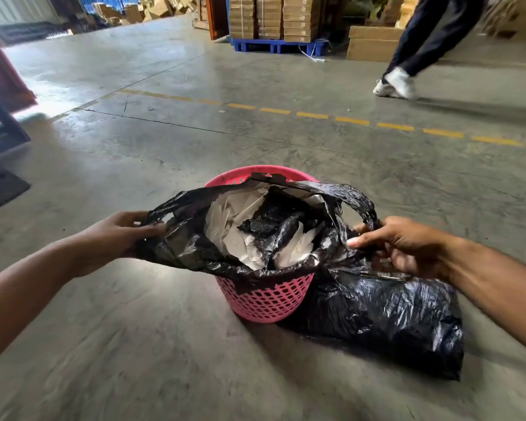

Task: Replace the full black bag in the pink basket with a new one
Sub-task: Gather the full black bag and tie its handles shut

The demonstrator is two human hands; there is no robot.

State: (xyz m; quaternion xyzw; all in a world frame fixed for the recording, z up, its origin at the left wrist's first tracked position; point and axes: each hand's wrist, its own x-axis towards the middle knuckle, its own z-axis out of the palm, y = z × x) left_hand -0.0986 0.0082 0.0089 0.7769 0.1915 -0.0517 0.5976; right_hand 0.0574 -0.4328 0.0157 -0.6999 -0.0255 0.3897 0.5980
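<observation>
While my left hand (pixel 120 235) pinches the crinkled left handle loop of the full black bag (pixel 195 247), my right hand (pixel 404 244) is closed on the right loop, fingers curled through the thin film. Both hands sit level with the bag's mouth, one on each side, so the mouth stretches across between them, left to right; neither hand looks nearer than the other. I judge the coming move to be a straight lift up out of the pink basket (pixel 268 299), which stands on the concrete floor (pixel 134 344) directly ahead of me and between my arms. It is a round, tapering plastic basket with a lattice wall; the bag's rim drapes over its near edge. Inside I see crumpled white paper (pixel 234 226) and scraps of black film, heaped to the rim. Just right of the basket, touching it and under my right wrist, lies a bulging, glossy black plastic bundle (pixel 392 323); whether it holds the new bags I cannot tell. Farther off, another person's legs (pixel 422 41) pass stacked cartons (pixel 271 16)
</observation>
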